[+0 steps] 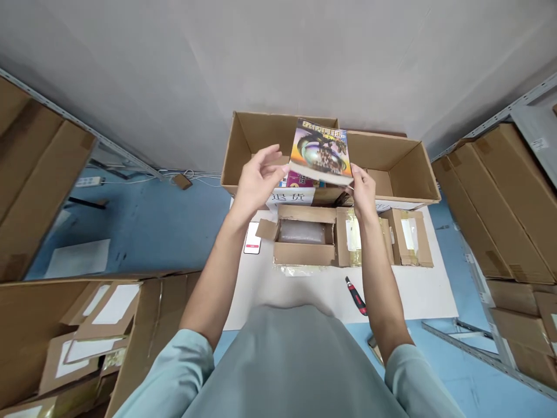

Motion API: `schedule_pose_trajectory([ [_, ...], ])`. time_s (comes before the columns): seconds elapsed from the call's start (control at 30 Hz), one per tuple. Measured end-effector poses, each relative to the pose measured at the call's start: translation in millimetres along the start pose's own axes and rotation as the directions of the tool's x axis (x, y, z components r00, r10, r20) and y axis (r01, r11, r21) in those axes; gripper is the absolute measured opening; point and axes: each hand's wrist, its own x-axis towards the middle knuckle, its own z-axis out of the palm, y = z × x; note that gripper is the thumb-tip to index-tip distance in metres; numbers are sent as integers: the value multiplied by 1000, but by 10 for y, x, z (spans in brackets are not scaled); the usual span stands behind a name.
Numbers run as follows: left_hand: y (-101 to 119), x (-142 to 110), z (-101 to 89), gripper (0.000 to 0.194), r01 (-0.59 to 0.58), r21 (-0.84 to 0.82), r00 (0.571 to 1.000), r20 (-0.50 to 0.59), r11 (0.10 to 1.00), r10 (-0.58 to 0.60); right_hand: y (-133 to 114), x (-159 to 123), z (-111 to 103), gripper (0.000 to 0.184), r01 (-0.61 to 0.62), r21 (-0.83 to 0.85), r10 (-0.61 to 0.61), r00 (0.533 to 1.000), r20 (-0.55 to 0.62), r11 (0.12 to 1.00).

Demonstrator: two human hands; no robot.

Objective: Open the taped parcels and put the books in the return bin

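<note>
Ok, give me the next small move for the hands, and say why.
Probably lower the colourful illustrated paper book into the left open brown cardboard box: the right hand grips its near right corner, the left hand is by its left edge, and a purple printed item already shows inside.

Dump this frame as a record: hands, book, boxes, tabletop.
left_hand: left hand, fingers spread at the book's near left corner; contact unclear
right_hand: right hand, gripping the book's near right corner
book: book, illustrated cover facing the camera
large_boxes: left box and right box, both open-topped
small_box: open carton, clear plastic wrap inside
tabletop: phone left of carton; red-black knife nearer the wearer
</note>
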Motion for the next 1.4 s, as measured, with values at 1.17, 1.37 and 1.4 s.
schedule_pose_trajectory([
  [1.17,-1900,-1677,52,64,491,301,869,-224,817,-440,991,-2027,355,33,-272,-900,544,838,-48,341],
  [1.37,-1738,-2259,-117,51,472,277,881,-176,837,-439,858,-2687,219,31,-241,-906,525,851,-25,348],
  [1.4,-1716,-2408,-163,51,468,279,883,-169,839,-437,833,-2817,187,30,-240,-905,521,853,-24,351],
])
